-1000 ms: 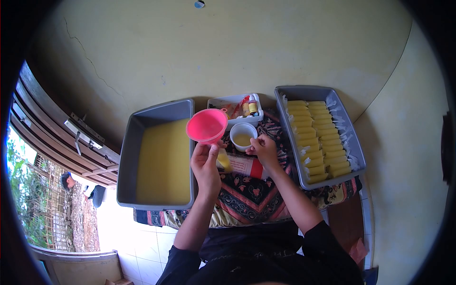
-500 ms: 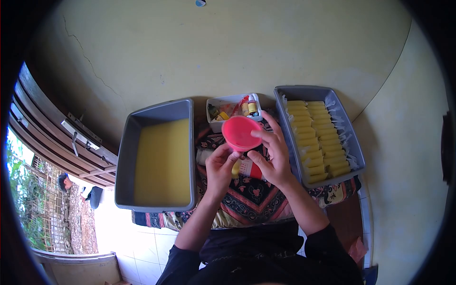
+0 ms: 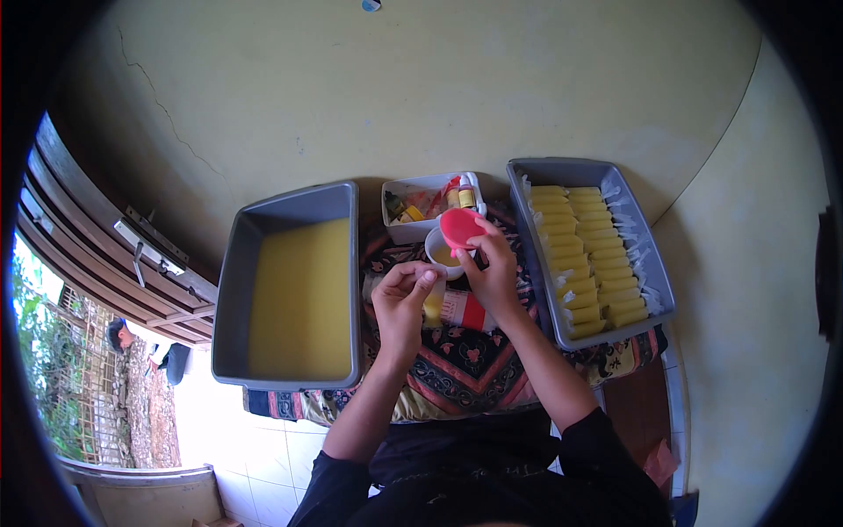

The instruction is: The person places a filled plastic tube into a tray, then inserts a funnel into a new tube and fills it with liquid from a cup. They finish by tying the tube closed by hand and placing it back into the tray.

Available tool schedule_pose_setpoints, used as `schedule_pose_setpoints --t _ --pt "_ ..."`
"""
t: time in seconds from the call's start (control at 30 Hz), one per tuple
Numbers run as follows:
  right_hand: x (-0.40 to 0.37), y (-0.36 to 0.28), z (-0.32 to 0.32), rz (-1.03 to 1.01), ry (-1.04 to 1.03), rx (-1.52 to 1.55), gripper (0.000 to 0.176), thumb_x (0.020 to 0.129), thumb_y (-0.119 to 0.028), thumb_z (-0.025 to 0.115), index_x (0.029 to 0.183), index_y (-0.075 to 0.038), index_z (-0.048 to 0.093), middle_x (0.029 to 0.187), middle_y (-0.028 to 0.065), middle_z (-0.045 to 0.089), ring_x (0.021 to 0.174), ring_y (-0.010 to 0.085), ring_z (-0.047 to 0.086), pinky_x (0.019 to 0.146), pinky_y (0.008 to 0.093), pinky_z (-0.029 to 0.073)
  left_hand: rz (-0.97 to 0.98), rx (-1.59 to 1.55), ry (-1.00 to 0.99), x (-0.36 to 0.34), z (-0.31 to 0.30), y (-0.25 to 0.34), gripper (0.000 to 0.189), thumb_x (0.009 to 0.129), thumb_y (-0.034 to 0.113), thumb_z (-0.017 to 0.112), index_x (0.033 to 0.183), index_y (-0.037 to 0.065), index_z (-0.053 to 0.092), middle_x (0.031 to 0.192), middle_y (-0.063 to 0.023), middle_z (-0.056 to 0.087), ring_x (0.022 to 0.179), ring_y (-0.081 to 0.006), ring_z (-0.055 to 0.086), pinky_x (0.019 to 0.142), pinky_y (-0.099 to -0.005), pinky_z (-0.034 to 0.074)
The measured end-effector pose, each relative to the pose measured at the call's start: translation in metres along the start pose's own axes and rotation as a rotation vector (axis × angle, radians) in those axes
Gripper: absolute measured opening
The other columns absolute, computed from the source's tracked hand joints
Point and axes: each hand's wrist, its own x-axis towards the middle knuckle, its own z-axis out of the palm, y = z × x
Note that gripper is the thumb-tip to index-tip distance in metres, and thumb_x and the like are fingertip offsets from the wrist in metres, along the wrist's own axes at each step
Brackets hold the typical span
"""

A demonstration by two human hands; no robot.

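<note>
My right hand (image 3: 493,274) grips a pink funnel (image 3: 460,230) by its side, tilted over a white cup (image 3: 442,251) that has some yellow liquid in it. My left hand (image 3: 401,307), just left of the cup, pinches the top of a small clear bag (image 3: 433,306) with yellow liquid in its lower part. Under the hands lies a red and white packet (image 3: 465,310) on the patterned cloth (image 3: 465,364).
At left stands a grey tub (image 3: 353,290) of yellow liquid. A grey tray (image 3: 663,263) at right holds several filled yellow bags. Behind the cup is a white box (image 3: 408,234) with small bottles. A person (image 3: 167,356) is outside at far left.
The funnel has moved up and right, away from my left hand, in my right hand. The white cup behind it has come into view. My left hand has stayed near its place, holding the bag.
</note>
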Motion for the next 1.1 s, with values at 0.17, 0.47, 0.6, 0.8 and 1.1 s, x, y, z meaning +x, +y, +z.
schedule_pose_setpoints --t 0.17,0.47,0.6,0.8,1.1 --pt "-0.009 0.0 0.004 0.005 -0.118 -0.099 0.027 0.077 -0.004 0.067 0.102 -0.002 0.058 0.126 0.0227 0.053 0.117 0.04 0.052 0.1 0.0444 0.041 0.02 -0.017 0.008 0.002 0.0 0.004 0.01 0.09 0.001 0.062 0.1 -0.003 0.063 0.095 -0.0091 0.069 0.091 -0.0137 0.065 0.086 -0.0263 0.049" --pt "0.019 -0.073 -0.04 -0.001 -0.309 0.175 0.037 0.074 -0.004 0.07 0.109 0.0 0.058 0.111 0.0176 0.062 0.107 0.0339 0.061 0.09 0.0381 0.048 0.159 0.102 -0.007 0.008 0.0 0.005 0.005 0.086 -0.003 0.063 0.091 -0.002 0.066 0.096 -0.0077 0.065 0.089 -0.0142 0.06 0.084 -0.0275 0.046" --pt "0.027 -0.078 -0.041 0.008 -0.363 0.17 0.02 0.08 -0.006 0.071 0.096 0.003 0.064 0.086 0.0144 0.069 0.079 0.027 0.069 0.071 0.0326 0.053 0.134 0.005 -0.04 0.004 0.008 0.01 0.02 0.086 0.001 0.067 0.106 -0.003 0.065 0.102 -0.0066 0.063 0.092 -0.0136 0.06 0.085 -0.0286 0.047" --pt "0.048 -0.089 -0.059 0.158 -0.308 0.28 0.011 0.088 -0.005 0.066 0.095 0.004 0.066 0.083 0.0076 0.069 0.079 0.011 0.065 0.072 0.0251 0.051 0.122 -0.08 -0.032 0.008 0.007 0.0 0.03 0.097 0.016 0.055 0.121 -0.003 0.058 0.104 -0.0081 0.065 0.096 -0.015 0.061 0.09 -0.0295 0.046" --pt "0.033 -0.078 -0.048 0.279 -0.215 0.279 0.013 0.091 -0.007 0.064 0.094 0.005 0.064 0.078 0.0031 0.065 0.074 0.0056 0.061 0.065 0.022 0.048 -0.067 -0.076 -0.203 0.007 0.008 -0.027 0.024 0.096 0.011 0.057 0.114 -0.005 0.061 0.1 -0.0064 0.066 0.094 -0.0117 0.061 0.086 -0.0267 0.049"
